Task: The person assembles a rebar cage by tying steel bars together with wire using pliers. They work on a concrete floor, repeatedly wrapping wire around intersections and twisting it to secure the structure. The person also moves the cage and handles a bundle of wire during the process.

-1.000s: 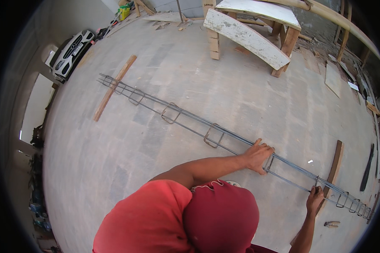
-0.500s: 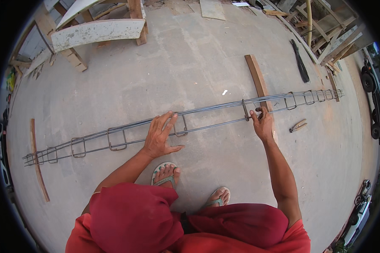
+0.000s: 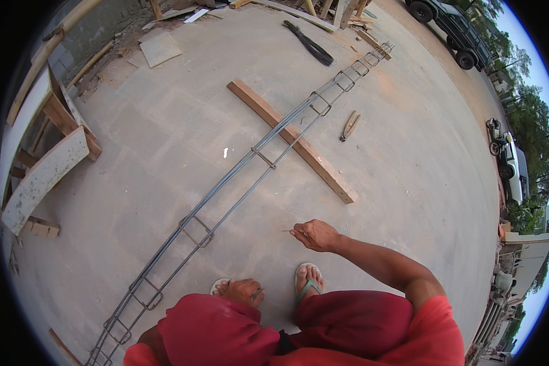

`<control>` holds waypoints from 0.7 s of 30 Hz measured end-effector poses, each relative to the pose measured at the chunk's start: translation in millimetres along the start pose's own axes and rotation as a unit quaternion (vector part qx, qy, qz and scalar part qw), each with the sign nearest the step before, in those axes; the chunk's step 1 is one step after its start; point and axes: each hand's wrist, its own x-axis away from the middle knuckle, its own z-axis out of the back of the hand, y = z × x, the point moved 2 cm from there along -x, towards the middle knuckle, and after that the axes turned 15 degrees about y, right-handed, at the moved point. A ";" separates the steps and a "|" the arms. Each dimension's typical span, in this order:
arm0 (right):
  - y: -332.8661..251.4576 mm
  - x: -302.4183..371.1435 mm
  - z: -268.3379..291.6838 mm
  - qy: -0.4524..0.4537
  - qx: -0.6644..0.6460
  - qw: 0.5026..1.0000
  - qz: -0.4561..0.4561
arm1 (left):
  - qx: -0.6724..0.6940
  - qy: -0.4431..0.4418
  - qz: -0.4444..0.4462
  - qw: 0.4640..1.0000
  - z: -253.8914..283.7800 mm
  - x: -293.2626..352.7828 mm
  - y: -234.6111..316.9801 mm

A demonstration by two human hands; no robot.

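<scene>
My right hand (image 3: 315, 235) is closed above the concrete, with a short thin piece of wire (image 3: 286, 231) poking out from its fingertips. It is apart from the long steel rebar cage (image 3: 241, 200). My left hand (image 3: 243, 292) is low beside my left knee, over my left foot; its fingers are curled, and I cannot make out what they hold. The cage of straight bars and square stirrups runs from the lower left to the upper right. It crosses a wooden beam (image 3: 323, 166). A pair of pincers (image 3: 350, 125) lies right of the cage.
A dark bundle of wire (image 3: 308, 43) lies beyond the cage. At the left stands a wooden frame with pale boards (image 3: 46, 177). Another wood strip (image 3: 64, 346) shows at lower left. A flat board (image 3: 160, 49) rests farther back. Vehicles (image 3: 451, 30) stand beyond the slab.
My view has turned to the right. Both hands have come away from the cage, the left down to my knee and the right nearer to me, now closed with wire.
</scene>
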 end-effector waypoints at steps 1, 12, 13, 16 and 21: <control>-7.6 10.3 -0.2 -0.015 -0.004 1.000 -0.008 | 0.004 -0.028 0.004 1.000 -0.8 -3.7 -1.2; -69.4 21.7 149.5 -0.007 0.185 0.982 0.049 | 0.108 -0.164 -0.063 0.979 -16.4 -19.8 20.7; -57.1 2.6 158.0 0.015 0.194 0.980 0.042 | 0.099 -0.165 -0.064 0.979 -17.6 -30.6 22.3; -45.7 -55.2 176.5 0.065 0.248 0.963 0.079 | 0.082 -0.134 -0.056 0.986 -11.9 -64.0 29.3; -37.2 -142.9 148.5 0.133 0.220 0.954 0.154 | 0.043 0.010 -0.012 0.999 16.2 -119.8 37.4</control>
